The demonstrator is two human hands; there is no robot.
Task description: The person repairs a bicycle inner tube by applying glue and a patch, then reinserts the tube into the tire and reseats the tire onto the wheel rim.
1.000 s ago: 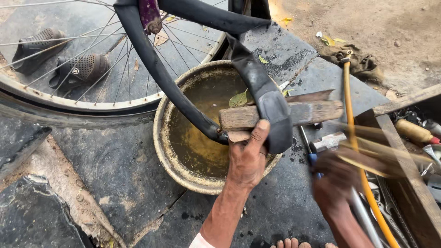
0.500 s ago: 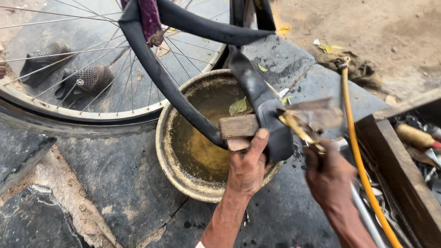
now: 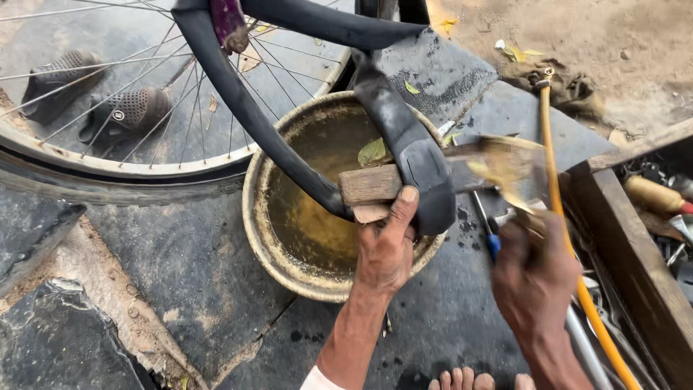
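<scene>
Over the water basin [image 3: 267, 238], the left hand [image 3: 386, 249] pins the inner tube [image 3: 419, 162] across a wooden block [image 3: 369, 184], while the right hand [image 3: 534, 267] grips a blurred yellowish tool [image 3: 505, 166] beside it.

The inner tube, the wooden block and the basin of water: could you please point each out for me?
inner tube [image 3: 426, 180], head view, on the flattened black bend over the block.
wooden block [image 3: 368, 184], head view, on its left end.
basin [image 3: 268, 249], head view, on its left rim.

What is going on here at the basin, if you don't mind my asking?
A person's left hand pins a black inner tube over a wooden block laid across a basin of murky water. The right hand works a blurred yellowish tool at the tube. A bicycle wheel lies beside them.
</scene>
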